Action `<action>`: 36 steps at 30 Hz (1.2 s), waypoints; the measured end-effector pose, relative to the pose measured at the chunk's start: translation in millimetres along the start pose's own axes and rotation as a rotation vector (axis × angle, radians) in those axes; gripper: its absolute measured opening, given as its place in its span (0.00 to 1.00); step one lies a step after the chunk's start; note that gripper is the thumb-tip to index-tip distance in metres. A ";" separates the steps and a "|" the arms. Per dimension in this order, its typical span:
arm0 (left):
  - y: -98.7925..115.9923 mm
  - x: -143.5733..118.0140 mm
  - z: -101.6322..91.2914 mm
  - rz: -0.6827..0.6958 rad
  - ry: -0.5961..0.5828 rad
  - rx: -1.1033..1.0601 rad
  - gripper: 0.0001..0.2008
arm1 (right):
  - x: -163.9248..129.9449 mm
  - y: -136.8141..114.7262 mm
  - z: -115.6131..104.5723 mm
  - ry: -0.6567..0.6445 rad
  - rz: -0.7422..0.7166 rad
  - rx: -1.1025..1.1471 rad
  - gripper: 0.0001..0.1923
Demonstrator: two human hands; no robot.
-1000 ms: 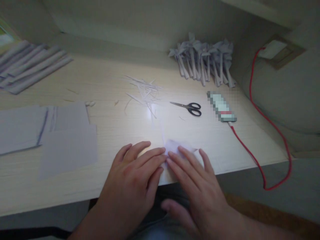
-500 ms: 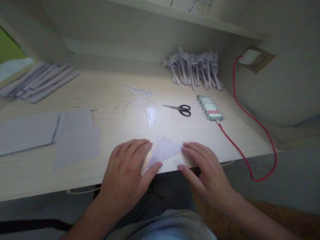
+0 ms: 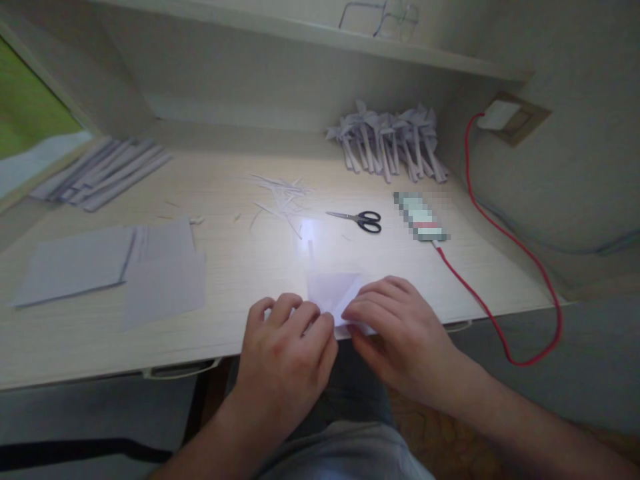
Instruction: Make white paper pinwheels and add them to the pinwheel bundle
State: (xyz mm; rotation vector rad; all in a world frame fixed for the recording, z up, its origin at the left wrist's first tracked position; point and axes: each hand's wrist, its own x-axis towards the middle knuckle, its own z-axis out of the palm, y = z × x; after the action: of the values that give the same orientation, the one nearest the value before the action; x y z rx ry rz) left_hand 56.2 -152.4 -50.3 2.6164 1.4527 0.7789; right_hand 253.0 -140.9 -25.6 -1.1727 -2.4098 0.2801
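left hand [image 3: 285, 347]: fingers curled, pressing folded paper [image 3: 334, 291] | right hand [image 3: 395, 327]: fingers bent, pinching the paper's near edge | paper: flat at counter [image 3: 240, 267] front edge, between both hands | beyond: scissors [image 3: 361, 219], paper scraps [image 3: 280, 193], sheets [image 3: 120, 267] at left

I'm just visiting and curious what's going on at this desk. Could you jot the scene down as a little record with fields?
Setting: pale wooden desk under a shelf
Left hand: fingers curled, pressing on the folded paper at the desk's near edge
Right hand: fingertips on the same paper, beside the left hand
Middle of desk: scissors, closed, next to thin paper trimmings
Back right: pile of folded paper pieces
Left side: flat sheets, paper strips farther back
Right side: red cable running to a wall socket
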 end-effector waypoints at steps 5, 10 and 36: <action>3.2 6.8 -0.1 0.009 -0.095 -0.250 0.03 | -8.2 11.1 -11.2 -0.219 -0.028 -0.009 0.06; -12.1 7.7 -1.4 0.013 -0.159 -0.302 0.10 | -19.8 25.3 -22.4 -0.188 -0.006 0.115 0.11; -3.3 3.0 7.8 -0.285 0.020 -0.248 0.06 | 22.8 31.6 2.6 -0.153 0.260 0.147 0.04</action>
State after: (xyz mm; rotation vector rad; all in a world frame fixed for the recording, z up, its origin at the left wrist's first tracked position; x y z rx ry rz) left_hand 58.4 -146.7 -56.9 2.1687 1.5729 0.8857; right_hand 261.3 -103.4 -32.5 -1.4411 -2.3142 0.6385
